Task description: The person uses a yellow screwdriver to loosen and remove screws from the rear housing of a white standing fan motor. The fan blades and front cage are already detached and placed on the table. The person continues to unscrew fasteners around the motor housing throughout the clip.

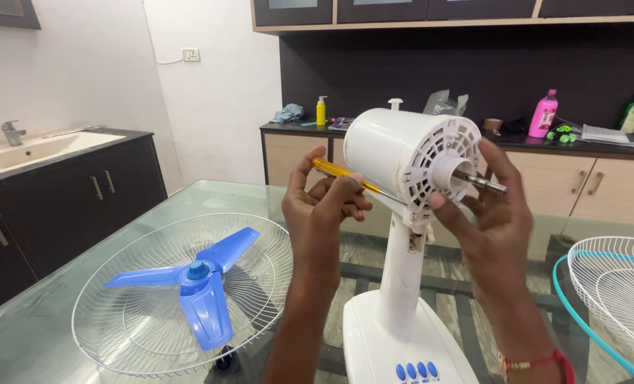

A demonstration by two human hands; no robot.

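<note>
A white table fan body stands on the glass table, its round motor housing (395, 153) turned to the right with the bare metal shaft (482, 183) sticking out. My left hand (323, 206) is shut on a yellow-handled screwdriver (342, 176), whose tip reaches the lower edge of the vented motor face. My right hand (493, 213) cups the front of the housing, fingers around the shaft hub. The fan's base (395, 341) with blue buttons sits below.
A white wire guard (129, 334) lies at the left with the blue three-blade propeller (200, 281) on it. Another guard with a teal rim (615, 291) lies at the right. Behind are a sink counter (47, 146) and a cabinet top holding bottles (543, 114).
</note>
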